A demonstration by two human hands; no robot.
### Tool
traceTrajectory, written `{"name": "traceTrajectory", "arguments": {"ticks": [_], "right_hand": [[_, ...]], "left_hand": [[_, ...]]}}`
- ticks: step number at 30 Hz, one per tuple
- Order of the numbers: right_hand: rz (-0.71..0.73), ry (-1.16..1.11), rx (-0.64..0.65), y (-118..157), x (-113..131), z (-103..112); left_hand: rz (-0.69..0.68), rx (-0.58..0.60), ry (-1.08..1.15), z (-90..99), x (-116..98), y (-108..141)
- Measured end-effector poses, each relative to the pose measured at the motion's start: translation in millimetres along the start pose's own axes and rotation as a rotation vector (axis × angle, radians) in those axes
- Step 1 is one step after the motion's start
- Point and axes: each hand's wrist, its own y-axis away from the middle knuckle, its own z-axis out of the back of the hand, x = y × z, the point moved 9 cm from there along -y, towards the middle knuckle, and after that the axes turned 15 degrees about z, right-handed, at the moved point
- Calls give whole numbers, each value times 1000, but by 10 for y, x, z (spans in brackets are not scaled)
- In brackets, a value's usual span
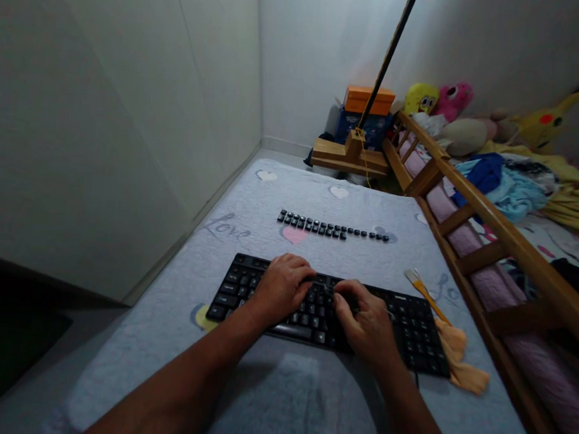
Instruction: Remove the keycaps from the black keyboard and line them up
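A black keyboard (301, 318) lies at a slight slant on the cloth-covered surface. Across its upper left part rests my left hand (284, 285), its fingers bent and close together over the top keys; whatever may be between the fingertips is hidden. My right hand (366, 316) is over the middle right of the keyboard, with thumb and index finger curled toward each other at the upper keys. Anything in that pinch is too small to make out. Beyond the keyboard, loose black keycaps (315, 226) stand in two rows, the back row reaching further right.
To the keyboard's right lie a brush (426, 293) and an orange cloth (459, 357). A wooden bed rail (496, 260) runs along the right side. Behind the surface, a dark pole rises from a wooden base (350, 156). A pale panel (141, 118) borders the left.
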Motion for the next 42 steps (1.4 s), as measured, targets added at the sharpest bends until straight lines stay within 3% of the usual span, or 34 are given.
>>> {"name": "traceTrajectory", "arguments": {"ticks": [12,21,42], "right_hand": [[60,-32,8,30,31,-105],[-43,23,-101,70,-46,31],[89,202,-96,28,41,-7]], "left_hand": [[1,12,-37,-11,6,6],[6,29,-63,-29,7,0],[3,36,-78,-34,-9,-2]]}}
